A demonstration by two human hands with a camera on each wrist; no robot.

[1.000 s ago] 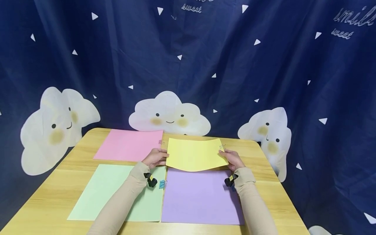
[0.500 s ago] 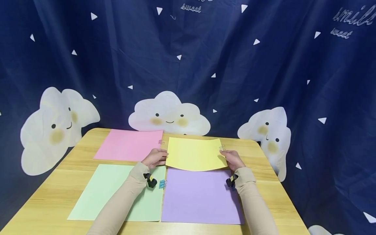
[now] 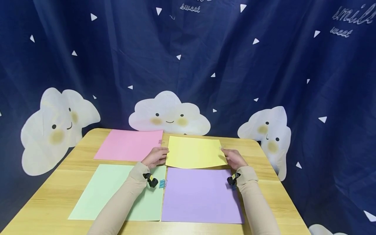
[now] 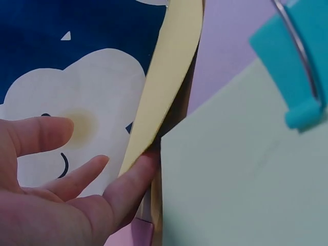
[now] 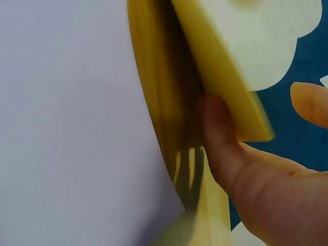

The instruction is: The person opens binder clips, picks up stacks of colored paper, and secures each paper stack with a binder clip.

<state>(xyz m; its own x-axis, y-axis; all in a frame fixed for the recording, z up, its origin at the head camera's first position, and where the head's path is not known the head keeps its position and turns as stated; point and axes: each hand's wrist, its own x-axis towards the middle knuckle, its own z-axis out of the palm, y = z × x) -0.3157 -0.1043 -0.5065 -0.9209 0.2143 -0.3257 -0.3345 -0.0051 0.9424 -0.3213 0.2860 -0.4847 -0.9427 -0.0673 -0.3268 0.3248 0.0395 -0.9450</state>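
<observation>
A yellow sheet of paper (image 3: 195, 151) lies toward the back of the table, its near edge bowed and lifted in both wrist views. At its left edge is my left hand (image 3: 155, 157), one finger beneath the paper (image 4: 169, 66), thumb and another finger apart from it. My right hand (image 3: 234, 158) is at the right edge, close to a clip there. In the right wrist view a finger supports the raised corner of the yellow sheet (image 5: 246, 118) from below, while the thumb (image 5: 310, 102) stands off it. A purple sheet (image 3: 201, 195) lies just in front.
A pink sheet (image 3: 129, 145) with a binder clip (image 3: 160, 142) lies back left on the wooden table (image 3: 44, 199). A green sheet (image 3: 88, 195), with a blue binder clip (image 3: 162, 183) at its right edge, is beneath my left forearm. Behind hangs a dark blue curtain (image 3: 147, 65).
The yellow sheet has shifted slightly away from me, and its near edge hangs less low. My right hand has moved a little to the right; my left hand is almost unmoved.
</observation>
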